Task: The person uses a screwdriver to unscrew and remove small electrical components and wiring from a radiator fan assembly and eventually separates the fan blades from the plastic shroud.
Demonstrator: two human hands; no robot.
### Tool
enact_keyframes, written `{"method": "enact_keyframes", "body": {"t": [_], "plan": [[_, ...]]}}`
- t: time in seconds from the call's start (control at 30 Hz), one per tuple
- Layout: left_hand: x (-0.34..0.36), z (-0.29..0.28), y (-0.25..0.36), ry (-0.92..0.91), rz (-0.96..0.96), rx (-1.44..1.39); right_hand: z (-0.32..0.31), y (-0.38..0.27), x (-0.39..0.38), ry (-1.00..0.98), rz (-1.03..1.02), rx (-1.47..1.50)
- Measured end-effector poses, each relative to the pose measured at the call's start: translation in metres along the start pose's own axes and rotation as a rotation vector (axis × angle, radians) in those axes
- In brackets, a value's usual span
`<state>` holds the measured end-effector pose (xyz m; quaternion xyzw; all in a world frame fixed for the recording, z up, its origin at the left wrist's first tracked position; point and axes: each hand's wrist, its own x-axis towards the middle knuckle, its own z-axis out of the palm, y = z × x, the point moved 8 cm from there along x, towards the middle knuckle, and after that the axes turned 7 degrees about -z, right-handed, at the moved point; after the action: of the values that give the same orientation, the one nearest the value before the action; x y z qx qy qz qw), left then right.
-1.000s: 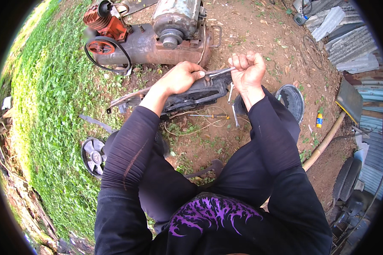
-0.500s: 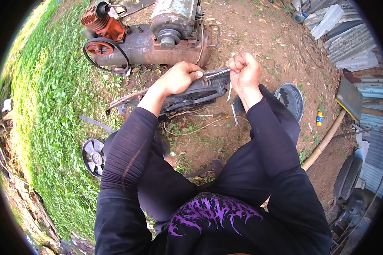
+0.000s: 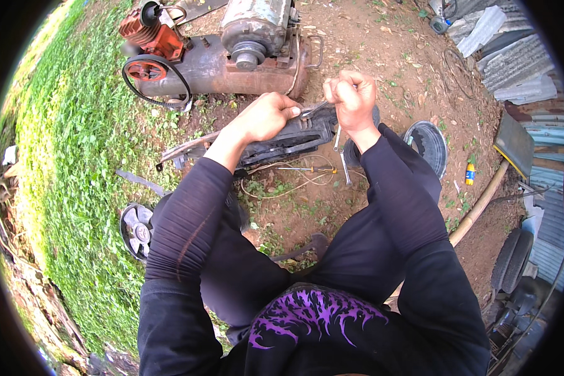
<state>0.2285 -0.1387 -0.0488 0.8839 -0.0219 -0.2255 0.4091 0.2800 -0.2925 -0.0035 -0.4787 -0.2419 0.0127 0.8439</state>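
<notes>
A dirty black plastic-and-metal frame, like a radiator fan shroud, lies in front of me with a long rail along its far edge. My left hand is closed over that rail, thumb pointing right. In a fist, my right hand grips a slim silver wrench, raised just above the frame's right end. The wrench's other end meets a small bracket by my left thumb; its exact seat is too small to make out. More wrenches and a screwdriver with a yellow handle lie on the soil nearer me.
Beyond the frame stands a rusty air compressor tank with a motor. A black bucket is by my right knee, a fan by my left. Farther right are a yellow bottle, a wooden-handled shovel and tyres.
My right hand has lifted a little and shifted slightly left, turning the wrench so its shaft slants more steeply. The left hand stays nearly where it was.
</notes>
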Motion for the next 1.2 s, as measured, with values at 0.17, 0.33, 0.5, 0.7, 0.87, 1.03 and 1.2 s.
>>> {"method": "enact_keyframes", "body": {"t": [0.17, 0.33, 0.5, 0.7, 0.87, 1.03, 1.2], "plan": [[0.001, -0.004, 0.000, 0.029, -0.014, 0.028, 0.011, 0.003, 0.002, -0.154, -0.018, -0.279], [0.000, -0.002, -0.001, 0.049, 0.035, 0.023, 0.023, 0.001, 0.006, -0.318, 0.021, -0.384], [-0.003, -0.005, 0.008, 0.029, 0.004, 0.032, 0.043, 0.001, 0.011, -0.495, 0.069, -0.479], [0.003, -0.004, -0.010, 0.120, 0.166, -0.100, 0.086, -0.011, 0.004, -0.710, -0.023, -0.617], [0.000, -0.002, -0.003, -0.007, -0.024, -0.045, 0.036, 0.007, 0.019, -0.376, 0.105, -0.522], [0.000, -0.007, -0.004, 0.063, 0.011, -0.003, 0.011, 0.017, 0.013, -0.089, 0.136, -0.110], [0.003, -0.006, -0.003, 0.052, 0.016, -0.002, -0.002, 0.023, 0.014, 0.119, 0.174, 0.100]]}}
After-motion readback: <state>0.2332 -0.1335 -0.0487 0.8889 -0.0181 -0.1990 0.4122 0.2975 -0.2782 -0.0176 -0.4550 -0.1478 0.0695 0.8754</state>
